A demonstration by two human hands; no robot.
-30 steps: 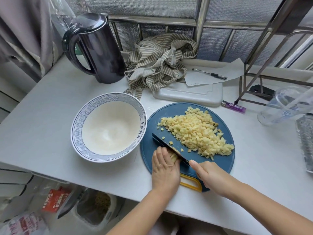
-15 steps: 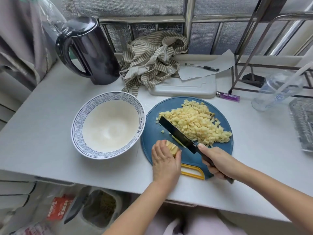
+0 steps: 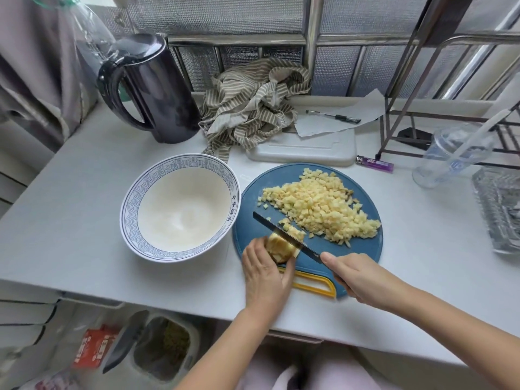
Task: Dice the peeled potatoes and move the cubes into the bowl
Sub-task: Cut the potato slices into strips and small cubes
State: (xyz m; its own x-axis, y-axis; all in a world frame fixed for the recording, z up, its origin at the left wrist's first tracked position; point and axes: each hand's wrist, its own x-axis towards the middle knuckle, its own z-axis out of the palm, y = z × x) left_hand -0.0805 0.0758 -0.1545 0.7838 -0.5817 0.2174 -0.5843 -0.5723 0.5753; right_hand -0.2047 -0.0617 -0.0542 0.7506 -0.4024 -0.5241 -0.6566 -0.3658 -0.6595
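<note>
A round blue cutting board (image 3: 363, 250) with a yellow handle lies on the white table. A heap of potato cubes (image 3: 320, 205) covers its far half. At the board's near left, my left hand (image 3: 266, 273) holds a sliced potato piece (image 3: 278, 246) with curled fingers. My right hand (image 3: 360, 277) grips the handle of a dark knife (image 3: 284, 235), whose blade rests across the potato piece, with a few fresh cubes just beyond it. An empty white bowl (image 3: 180, 206) with a blue patterned rim stands left of the board.
A black kettle (image 3: 152, 88) stands at the back left, a striped cloth (image 3: 253, 105) behind the bowl. A white board (image 3: 304, 150), paper, a pen (image 3: 333, 116) and a purple lighter (image 3: 375, 163) lie behind. A clear plastic cup (image 3: 450, 156) and glass tray (image 3: 501, 209) sit right.
The knife swung up off the board, then came back down onto the potato piece. My left hand stayed on the piece, which now shows more beside the blade.
</note>
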